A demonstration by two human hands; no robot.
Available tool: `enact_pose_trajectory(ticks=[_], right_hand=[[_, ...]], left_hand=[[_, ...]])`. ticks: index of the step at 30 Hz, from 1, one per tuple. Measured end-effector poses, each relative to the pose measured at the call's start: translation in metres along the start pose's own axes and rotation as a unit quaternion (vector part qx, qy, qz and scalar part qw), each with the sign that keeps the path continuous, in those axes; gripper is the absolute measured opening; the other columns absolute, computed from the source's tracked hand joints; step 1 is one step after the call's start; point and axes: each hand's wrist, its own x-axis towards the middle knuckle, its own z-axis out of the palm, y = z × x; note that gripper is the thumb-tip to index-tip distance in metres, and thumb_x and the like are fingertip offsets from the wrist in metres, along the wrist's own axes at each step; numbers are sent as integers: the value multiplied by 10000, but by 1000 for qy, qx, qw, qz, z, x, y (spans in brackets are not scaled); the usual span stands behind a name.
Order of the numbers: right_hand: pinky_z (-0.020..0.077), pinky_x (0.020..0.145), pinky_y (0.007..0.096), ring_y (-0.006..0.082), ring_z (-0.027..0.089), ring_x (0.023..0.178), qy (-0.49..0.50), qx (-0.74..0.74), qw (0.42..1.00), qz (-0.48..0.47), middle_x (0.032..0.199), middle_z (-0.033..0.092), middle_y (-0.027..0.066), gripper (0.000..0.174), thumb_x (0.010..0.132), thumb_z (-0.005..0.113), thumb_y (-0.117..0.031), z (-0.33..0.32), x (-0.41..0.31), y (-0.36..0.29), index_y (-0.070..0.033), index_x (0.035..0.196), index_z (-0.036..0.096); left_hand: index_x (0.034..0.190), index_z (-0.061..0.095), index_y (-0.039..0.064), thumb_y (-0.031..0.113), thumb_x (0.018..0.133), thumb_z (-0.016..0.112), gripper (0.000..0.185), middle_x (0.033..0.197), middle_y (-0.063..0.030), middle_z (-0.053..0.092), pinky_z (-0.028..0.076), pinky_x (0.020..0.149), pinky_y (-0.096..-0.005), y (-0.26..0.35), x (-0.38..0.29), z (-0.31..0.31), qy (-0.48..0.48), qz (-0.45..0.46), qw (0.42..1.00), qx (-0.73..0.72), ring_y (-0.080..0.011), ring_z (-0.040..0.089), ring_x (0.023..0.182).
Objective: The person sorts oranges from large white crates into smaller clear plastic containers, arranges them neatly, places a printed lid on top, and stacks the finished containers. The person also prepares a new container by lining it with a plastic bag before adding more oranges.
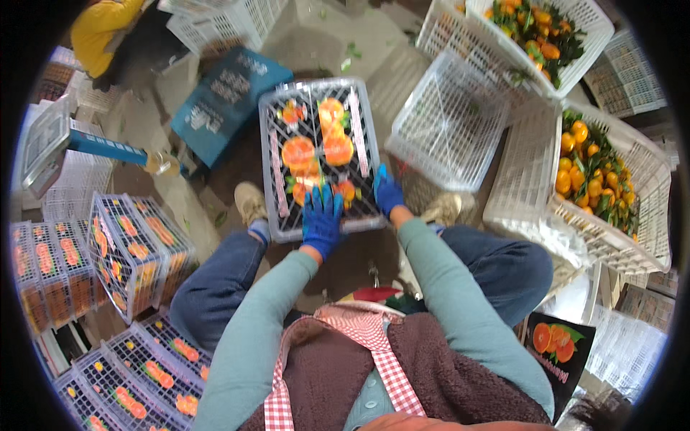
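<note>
Before me, between my feet, lies a clear plastic crate (314, 225) with a lattice lid over a black sheet printed with orange citrus fruit. My left hand (322, 222), in a blue glove, rests flat on the near part of the lid with its fingers slightly spread. Along the crate's right rim is my right hand (388, 193), gloved in blue too; whether its fingers grip the rim is hidden. What the crate holds under the sheet cannot be seen.
White baskets of leafy oranges (598, 178) stand at right, beside another clear crate (447, 121). A blue box (229, 102) and a scale (48, 145) are at left. Packed crates (135, 253) are stacked lower left. Someone in a yellow top (99, 37) is upper left.
</note>
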Motion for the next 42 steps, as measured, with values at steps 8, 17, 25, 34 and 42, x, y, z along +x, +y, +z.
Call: enact_pose_trajectory(ticks=[8, 17, 25, 34, 42], right_hand=[[432, 940, 458, 416, 550, 1081, 21, -161, 981, -108, 1141, 590, 260, 590, 939, 374, -523, -50, 79, -73, -30, 1187, 582], [469, 874, 433, 321, 600, 1022, -38, -258, 904, -338, 1123, 626, 165, 487, 841, 567, -465, -28, 223, -199, -117, 1181, 579], [478, 863, 439, 324, 598, 1025, -169, -281, 878, -348, 1078, 628, 148, 522, 707, 682, -519, -31, 231, -197, -184, 1106, 643], [482, 863, 412, 327, 605, 1012, -282, -225, 874, -327, 1107, 634, 154, 536, 667, 726, -487, -29, 247, -202, -140, 1070, 654], [492, 735, 371, 272, 647, 784, -365, -204, 863, -283, 847, 677, 164, 577, 684, 708, -559, -5, 242, -230, -43, 941, 690]], left_hand=[[1065, 610, 83, 383, 818, 634, 389, 980, -160, 630, 471, 785, -438, -143, 126, -53, -154, 124, 912, -360, -348, 596, 943], [1370, 392, 88, 572, 703, 707, 883, 1247, -249, 538, 410, 970, -459, -247, 239, 25, -178, -123, 941, -259, -406, 530, 1132], [1357, 439, 57, 376, 658, 797, 848, 1140, -225, 591, 443, 917, -440, -267, 251, 45, -189, 16, 895, -405, -384, 556, 1069], [892, 656, 53, 328, 649, 814, 400, 866, -144, 661, 482, 727, -402, -271, 277, 45, -305, 13, 848, -433, -318, 625, 796], [945, 649, 34, 284, 679, 809, 399, 976, -131, 619, 460, 701, -358, -267, 274, 57, -195, 111, 899, -377, -212, 598, 820]])
